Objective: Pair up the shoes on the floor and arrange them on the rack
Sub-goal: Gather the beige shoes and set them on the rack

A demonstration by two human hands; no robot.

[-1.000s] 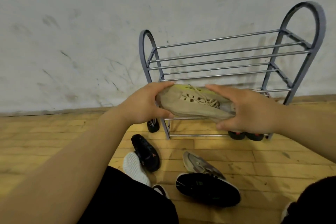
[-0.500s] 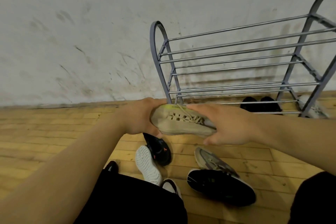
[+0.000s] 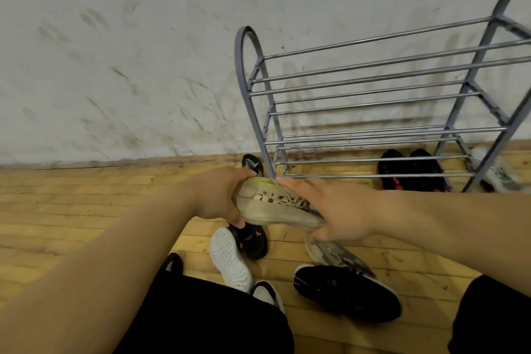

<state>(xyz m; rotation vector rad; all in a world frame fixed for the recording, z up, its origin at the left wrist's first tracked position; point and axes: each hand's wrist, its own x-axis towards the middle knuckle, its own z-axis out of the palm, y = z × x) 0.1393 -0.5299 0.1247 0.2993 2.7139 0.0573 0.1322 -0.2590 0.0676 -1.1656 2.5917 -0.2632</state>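
Note:
I hold a beige laced shoe (image 3: 270, 205) in the air in front of the grey metal rack (image 3: 370, 100). My left hand (image 3: 218, 198) grips its heel end, and my right hand (image 3: 333, 210) wraps round its toe end with the thumb underneath. A matching beige shoe (image 3: 336, 254) lies on the wooden floor just below. The rack's shelves look bare. Near it on the floor are a black shoe with an orange mark (image 3: 250, 240), a white-soled shoe (image 3: 230, 260) and a large black shoe (image 3: 347, 292).
A pair of black shoes with red accents (image 3: 411, 169) sits on the floor under the rack. A white shoe (image 3: 500, 175) lies past its right leg, another black shoe (image 3: 253, 164) by its left leg. My dark-clothed knees fill the bottom of the view.
The beige shoe and both hands have come lower and slightly left relative to the rack. The view has shifted, so the rack now sits further right.

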